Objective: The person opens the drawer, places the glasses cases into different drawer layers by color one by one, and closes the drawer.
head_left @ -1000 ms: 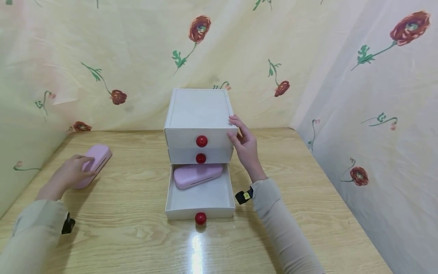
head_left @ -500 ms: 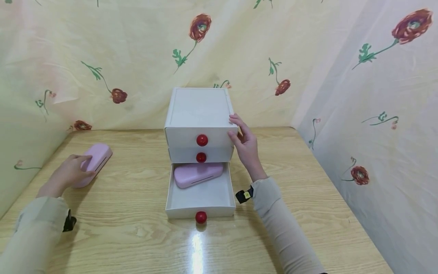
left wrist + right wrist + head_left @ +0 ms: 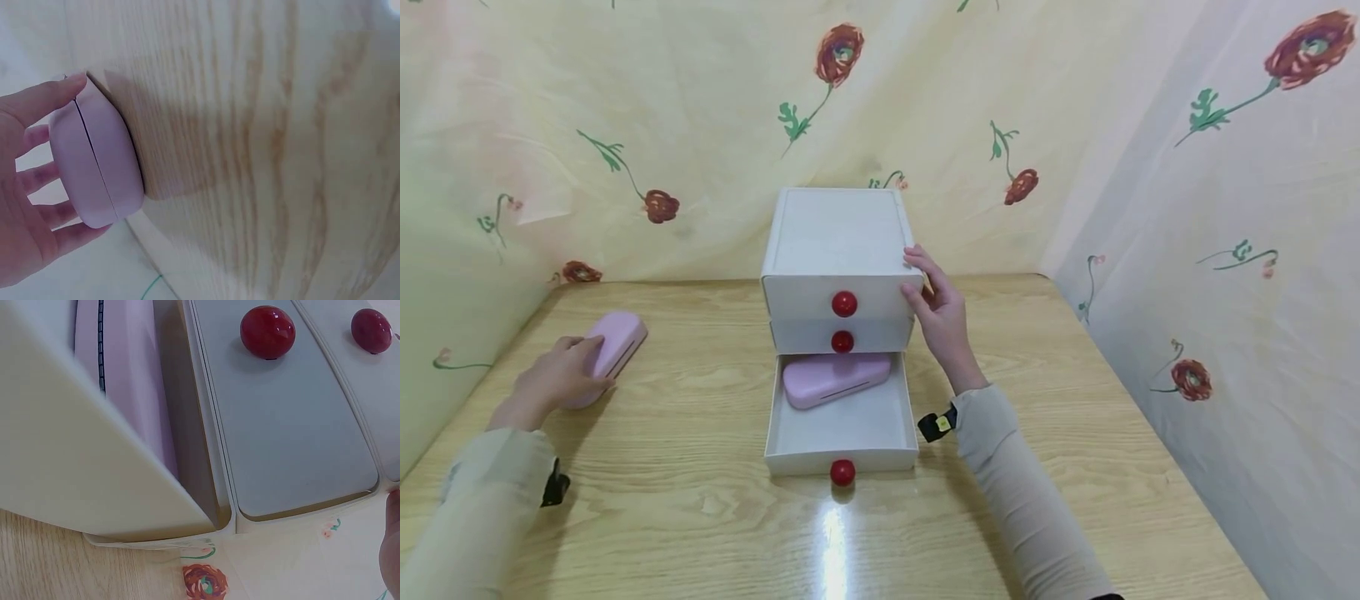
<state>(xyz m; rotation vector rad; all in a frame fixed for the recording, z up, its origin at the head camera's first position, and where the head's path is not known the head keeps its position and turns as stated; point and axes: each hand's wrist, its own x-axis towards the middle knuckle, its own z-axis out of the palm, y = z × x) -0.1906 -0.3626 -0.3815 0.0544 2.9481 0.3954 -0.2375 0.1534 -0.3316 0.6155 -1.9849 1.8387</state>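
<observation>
In the head view my left hand (image 3: 557,377) grips a pink-lilac glasses case (image 3: 617,337) lying on the left of the table. The left wrist view shows the thumb on one side of this seamed case (image 3: 97,156) and the fingers round the other. My right hand (image 3: 943,321) holds the upper right front corner of a white drawer cabinet (image 3: 842,233), thumb on the front, fingertips on the top edge. Its bottom drawer (image 3: 857,429) is pulled out with a second lilac glasses case (image 3: 827,382) inside, partly under the drawer above. Only part of the right hand (image 3: 390,544) shows in the right wrist view.
Two upper drawers are closed; each drawer has a red round knob (image 3: 844,303). The cabinet stands at the middle back of a wood-grain table (image 3: 700,483). Flowered cloth (image 3: 722,125) hangs behind and at both sides.
The head view has tilted slightly, so the scene sits a little higher. Both hands keep their places on the glasses case and the cabinet; the drawer has not moved.
</observation>
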